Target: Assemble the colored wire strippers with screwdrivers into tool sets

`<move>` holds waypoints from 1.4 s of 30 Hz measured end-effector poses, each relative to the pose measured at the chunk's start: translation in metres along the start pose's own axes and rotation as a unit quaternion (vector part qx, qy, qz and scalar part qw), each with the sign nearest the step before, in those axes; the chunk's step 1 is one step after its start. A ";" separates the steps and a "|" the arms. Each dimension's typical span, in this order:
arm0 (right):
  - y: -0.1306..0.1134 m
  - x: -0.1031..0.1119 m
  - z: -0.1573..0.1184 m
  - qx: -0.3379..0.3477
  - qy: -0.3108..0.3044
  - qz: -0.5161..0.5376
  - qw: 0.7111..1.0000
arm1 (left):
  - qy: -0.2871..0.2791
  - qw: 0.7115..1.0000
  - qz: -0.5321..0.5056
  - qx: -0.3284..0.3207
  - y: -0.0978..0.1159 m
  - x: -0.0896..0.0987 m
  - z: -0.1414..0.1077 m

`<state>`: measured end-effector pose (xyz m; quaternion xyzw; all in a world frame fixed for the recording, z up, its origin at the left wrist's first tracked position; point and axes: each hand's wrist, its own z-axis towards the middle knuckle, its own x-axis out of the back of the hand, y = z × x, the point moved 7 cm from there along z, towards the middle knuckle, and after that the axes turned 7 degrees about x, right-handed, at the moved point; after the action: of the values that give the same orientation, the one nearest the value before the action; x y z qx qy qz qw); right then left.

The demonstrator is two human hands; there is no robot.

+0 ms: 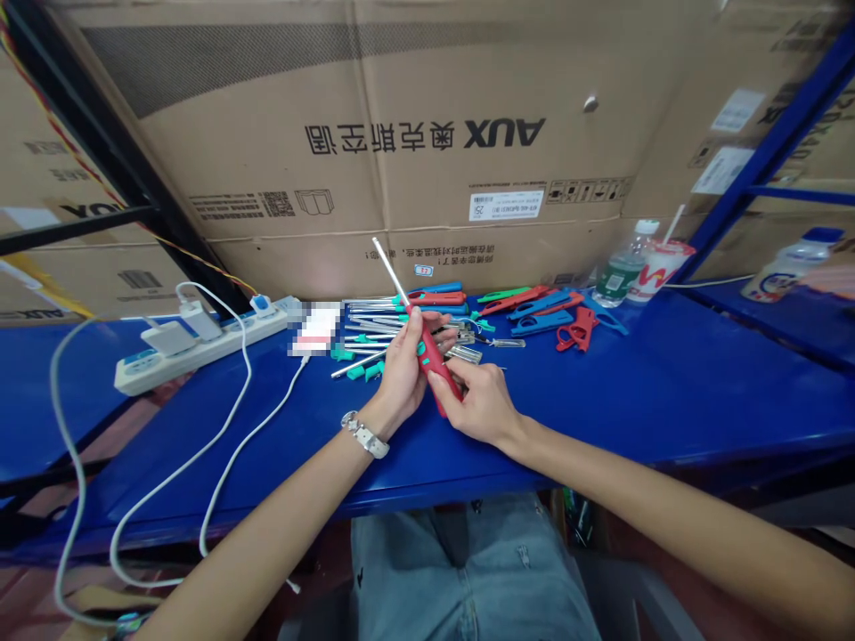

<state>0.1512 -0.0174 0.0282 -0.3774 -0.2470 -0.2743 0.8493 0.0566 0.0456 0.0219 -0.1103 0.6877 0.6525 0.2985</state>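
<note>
A red long-necked lighter (435,363) with green buttons and a thin metal tube is held up over the table, its tube tilted to the upper left. My left hand (403,361) is wrapped around its upper body, thumb lying along it. Lower down, my right hand (482,396) pinches the handle's bottom end. Behind my hands lie metal tubes (370,328), several small green parts (366,369), and blue and red lighter bodies (437,294). Farther right sit red, blue and green plastic shells (544,307).
A white power strip (214,343) with plugged-in chargers and white cables stands at the left. A water bottle (624,267) and a lidded cup with a straw (658,270) are at the back right; another bottle (794,264) is farther right. Large cardboard boxes (414,80) rise behind the blue table (588,401).
</note>
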 end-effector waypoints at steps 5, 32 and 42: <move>-0.001 -0.010 0.003 -0.017 -0.038 0.028 0.999 | -0.014 0.995 -0.065 0.073 -0.001 -0.005 -0.001; -0.005 -0.073 0.086 -0.027 -0.216 -0.117 0.969 | 0.056 0.682 0.721 -0.112 0.073 0.075 -0.045; 0.056 -0.006 0.063 -0.252 0.026 0.387 0.887 | 0.007 0.594 0.797 -0.110 0.056 0.046 -0.026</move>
<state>0.1701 0.0651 0.0330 -0.6367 0.0187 0.0136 0.7708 -0.0172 0.0383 0.0417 0.4450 0.4267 0.7003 -0.3600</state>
